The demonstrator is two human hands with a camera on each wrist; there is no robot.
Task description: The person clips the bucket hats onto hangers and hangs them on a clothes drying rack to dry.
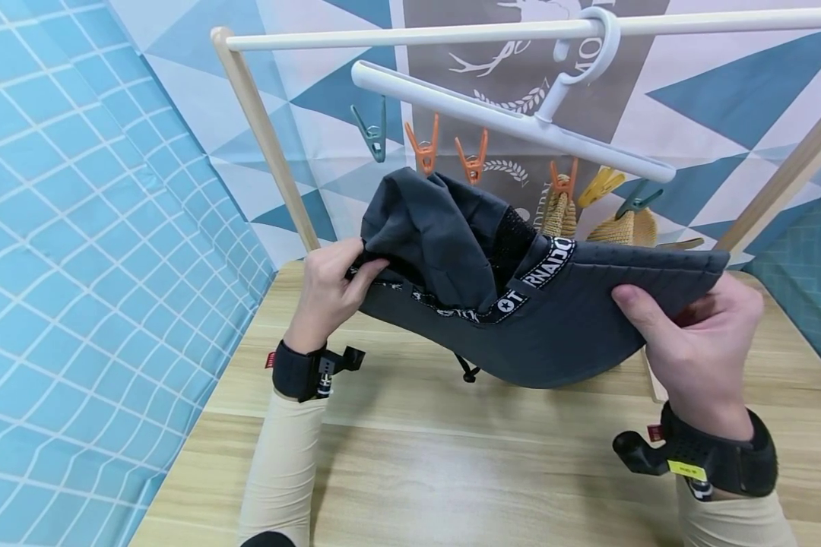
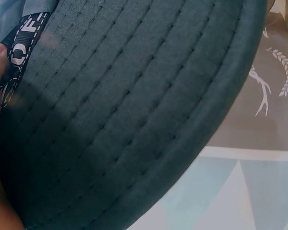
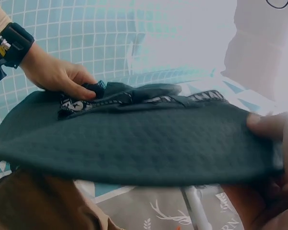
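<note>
A dark grey wide-brimmed sun hat (image 1: 540,334) is held up in front of the rack, tilted with its inside toward the head camera. Along its inner seam runs a black band (image 1: 550,262) with white lettering, and a cord with a toggle (image 1: 468,372) dangles below. My left hand (image 1: 331,285) pinches the hat at the band, thumb inside. At the opposite end, my right hand (image 1: 708,342) grips the brim, thumb on the near face and fingers behind. The stitched brim (image 2: 134,110) fills most of the left wrist view.
A white hanger (image 1: 465,110) hooks over the rack's white rail (image 1: 410,36). Behind the hat are orange clothespins (image 1: 474,159), teal ones (image 1: 375,137) and a yellow one (image 1: 600,186), with tan knitted items (image 1: 626,228). Below lies a wooden tabletop (image 1: 438,471). Brown fabric (image 3: 38,201) shows in the right wrist view.
</note>
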